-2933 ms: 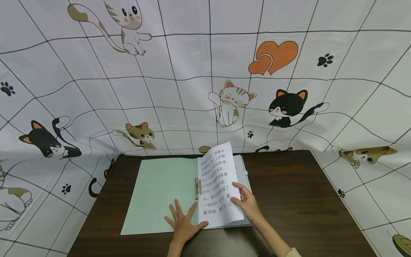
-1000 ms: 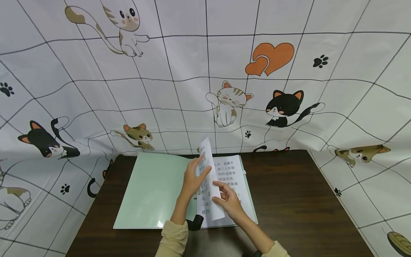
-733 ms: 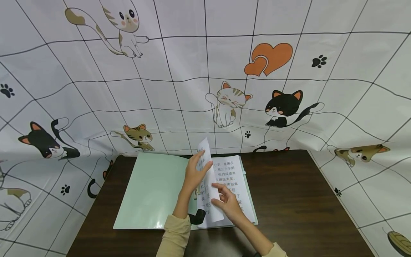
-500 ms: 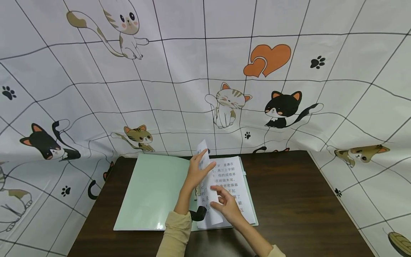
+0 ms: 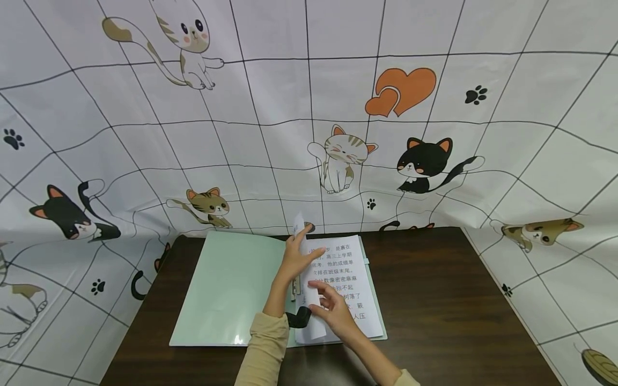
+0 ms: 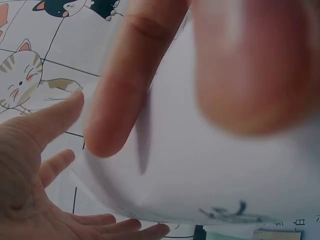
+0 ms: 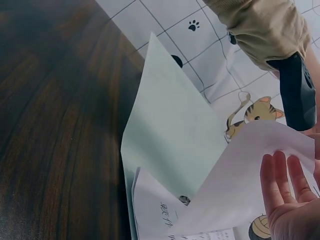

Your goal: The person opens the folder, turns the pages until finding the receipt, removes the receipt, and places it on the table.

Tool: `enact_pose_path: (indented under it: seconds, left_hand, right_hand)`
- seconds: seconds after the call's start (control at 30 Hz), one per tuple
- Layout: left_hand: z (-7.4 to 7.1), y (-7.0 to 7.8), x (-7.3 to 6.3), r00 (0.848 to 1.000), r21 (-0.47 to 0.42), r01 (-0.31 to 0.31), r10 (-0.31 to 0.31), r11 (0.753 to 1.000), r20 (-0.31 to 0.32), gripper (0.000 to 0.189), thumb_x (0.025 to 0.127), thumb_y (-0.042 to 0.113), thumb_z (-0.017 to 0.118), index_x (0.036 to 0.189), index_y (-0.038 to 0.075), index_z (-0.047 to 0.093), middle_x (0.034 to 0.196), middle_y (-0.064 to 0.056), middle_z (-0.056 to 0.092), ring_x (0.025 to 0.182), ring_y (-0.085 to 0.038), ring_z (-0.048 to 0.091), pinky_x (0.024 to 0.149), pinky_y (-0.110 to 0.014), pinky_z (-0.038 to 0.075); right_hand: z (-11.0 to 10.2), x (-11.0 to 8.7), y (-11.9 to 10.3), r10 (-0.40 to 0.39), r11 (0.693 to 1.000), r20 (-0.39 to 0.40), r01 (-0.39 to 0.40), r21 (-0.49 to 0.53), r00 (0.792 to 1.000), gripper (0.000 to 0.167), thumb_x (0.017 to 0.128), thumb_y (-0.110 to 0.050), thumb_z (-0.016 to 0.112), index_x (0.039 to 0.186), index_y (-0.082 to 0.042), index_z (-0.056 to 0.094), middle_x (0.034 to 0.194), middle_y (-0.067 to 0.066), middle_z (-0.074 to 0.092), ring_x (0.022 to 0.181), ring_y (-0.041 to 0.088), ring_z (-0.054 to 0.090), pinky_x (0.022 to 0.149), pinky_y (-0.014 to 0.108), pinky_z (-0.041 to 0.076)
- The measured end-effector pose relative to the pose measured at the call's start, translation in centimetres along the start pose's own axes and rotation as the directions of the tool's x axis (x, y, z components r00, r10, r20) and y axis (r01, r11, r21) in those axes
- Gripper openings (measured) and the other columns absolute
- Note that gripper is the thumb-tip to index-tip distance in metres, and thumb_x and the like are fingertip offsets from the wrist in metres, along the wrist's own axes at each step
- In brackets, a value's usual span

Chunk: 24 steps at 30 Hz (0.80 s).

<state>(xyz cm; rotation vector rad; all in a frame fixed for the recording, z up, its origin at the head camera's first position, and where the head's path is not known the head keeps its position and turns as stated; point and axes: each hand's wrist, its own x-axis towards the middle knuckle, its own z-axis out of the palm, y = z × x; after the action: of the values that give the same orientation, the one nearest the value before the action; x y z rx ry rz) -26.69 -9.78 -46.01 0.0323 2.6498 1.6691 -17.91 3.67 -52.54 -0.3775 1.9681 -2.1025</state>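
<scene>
While the green folder lies open by the far edge of the worktop, closer to its far left corner, one white sheet stands raised and curved above the printed pages. The left hand, with fingers straight and spread wide, is just beside its upper part; the right hand, thumb and forefinger apart, touches it lower with the fingertips.

Above the green cover there's room; raised paper blocks rightward.
</scene>
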Motion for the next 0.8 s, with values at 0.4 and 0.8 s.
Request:
enact_pose_path:
  seconds: [0.4, 0.8]
  left_hand:
    - [-0.2, -0.3, -0.1, 0.997, 0.026, 0.034, -0.032, 0.999, -0.067, 0.073, 0.077, 0.007, 0.076, 0.144, 0.010, 0.046, 0.138, -0.029, 0.050, 0.111, -0.042, 0.058, 0.087, -0.053, 0.053]
    - [-0.8, -1.1, -0.2, 0.989, -0.038, 0.097, -0.100, 0.995, -0.110, 0.081, 0.071, -0.015, 0.064, 0.146, 0.010, 0.043, 0.132, -0.033, 0.053, 0.109, -0.047, 0.059, 0.078, -0.053, 0.057]
  right_hand:
    - [0.5, -0.1, 0.0, 0.030, 0.999, -0.006, -0.030, -0.033, 1.000, 0.051, 0.091, -0.005, 0.063, 0.139, 0.003, 0.047, 0.143, 0.023, 0.048, 0.109, 0.000, 0.049, 0.093, 0.013, 0.041]
    - [0.8, -0.2, 0.2, 0.078, 0.996, 0.068, -0.074, -0.049, 0.995, 0.050, 0.095, -0.011, 0.059, 0.143, -0.002, 0.045, 0.141, 0.025, 0.049, 0.101, 0.005, 0.057, 0.079, 0.021, 0.051]
